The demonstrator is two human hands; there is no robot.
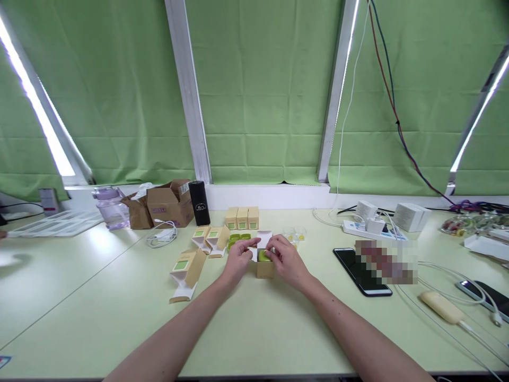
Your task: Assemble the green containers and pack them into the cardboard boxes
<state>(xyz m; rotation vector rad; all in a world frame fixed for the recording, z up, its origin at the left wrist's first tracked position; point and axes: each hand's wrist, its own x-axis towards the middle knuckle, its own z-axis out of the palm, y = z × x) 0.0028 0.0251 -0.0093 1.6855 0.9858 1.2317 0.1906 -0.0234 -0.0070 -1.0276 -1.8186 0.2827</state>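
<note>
At twelve o'clock, my right hand (289,262) grasps a green case (263,256) in an open carton (264,271); my left hand's (237,261) grip is unclear, and tilting the case might crease the carton.

In front of me, a smooth, pale yellow-green table (270,334) carried an open tan cardboard box (265,271); three upright tan cardboard boxes (242,218) stood in a row behind it. Farther left I had a tall black cylinder (199,204), a brown corrugated carton (169,207) and a translucent purple plastic jug (113,209); to the right lay a black-screened rectangular phone (358,273).
</note>
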